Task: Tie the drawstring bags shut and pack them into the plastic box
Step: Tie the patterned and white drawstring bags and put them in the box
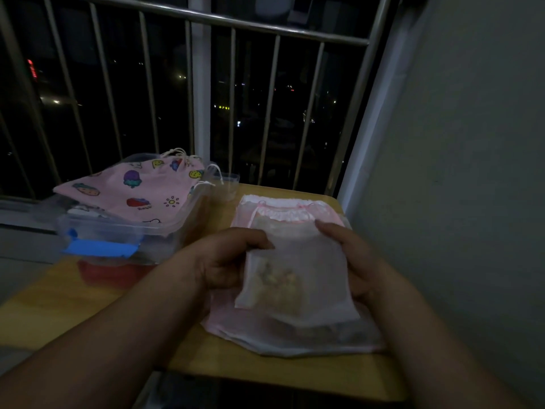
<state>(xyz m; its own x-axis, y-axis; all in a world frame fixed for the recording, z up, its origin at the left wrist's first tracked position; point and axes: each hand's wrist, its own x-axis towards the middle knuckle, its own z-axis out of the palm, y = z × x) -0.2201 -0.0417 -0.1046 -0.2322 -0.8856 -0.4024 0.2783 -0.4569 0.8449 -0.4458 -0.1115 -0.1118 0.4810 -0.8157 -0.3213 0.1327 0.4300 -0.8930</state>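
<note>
**Operator:** Where is the bag I'm working on?

**Guide:** Between your hands. Your left hand (224,261) has its fingers curled round the left edge of the sheer bag (298,276), with the thumb over the front. Your right hand (354,261) grips the right edge the same way. You hold it just above the pile of bags (295,340) lying on the table (73,305).

**Operator:** Which way does it lie?

**Guide:** Its long axis runs away from you, towards the railing (277,31). The lumpy filling sits in the near end, so the mouth is probably the far end, just past your fingertips. I cannot make out its cord in this dim light.

**Operator:** And the box?

**Guide:** The plastic box (118,231) stands to your left, near the pile but not touching it, so your left hand is the nearer one for packing. A pink printed bag (132,190) lies across the top of it, with its cords bunched at the far end. Something pale shows beneath through the wall. Behind it stands a small clear tub (230,184). I cannot tell what it holds.

**Operator:** So next?

**Guide:** I'd say work your fingers to the far end, find the cord and draw it tight before you carry anything left.
</note>
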